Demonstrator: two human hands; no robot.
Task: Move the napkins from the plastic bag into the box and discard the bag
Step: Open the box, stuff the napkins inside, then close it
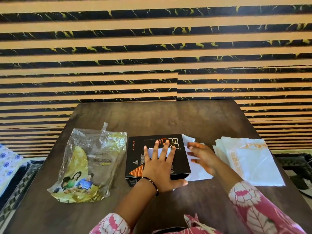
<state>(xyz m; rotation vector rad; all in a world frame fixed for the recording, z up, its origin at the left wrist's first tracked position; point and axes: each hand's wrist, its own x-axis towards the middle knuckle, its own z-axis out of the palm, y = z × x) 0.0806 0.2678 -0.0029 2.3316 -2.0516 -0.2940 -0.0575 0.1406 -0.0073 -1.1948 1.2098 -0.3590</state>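
A black box (136, 159) with orange and grey triangles lies in the middle of the dark wooden table (168, 119). My left hand (160, 168) rests flat on its lid with fingers spread, and a bit of white paper (152, 152) shows under the fingers. At the box's right side, my right hand (202, 157) grips a white napkin (199, 173) that sticks out beside the box. A stack of white napkins (251, 159) with orange print lies further right. The crumpled clear and yellow plastic bag (87, 162) lies flat to the left of the box.
A wall of tan and black marbled stripes (152, 56) rises just behind the table. A patterned blue and white cloth (8, 162) sits off the table's left edge. A dark patterned rug (297, 164) lies beyond the right edge.
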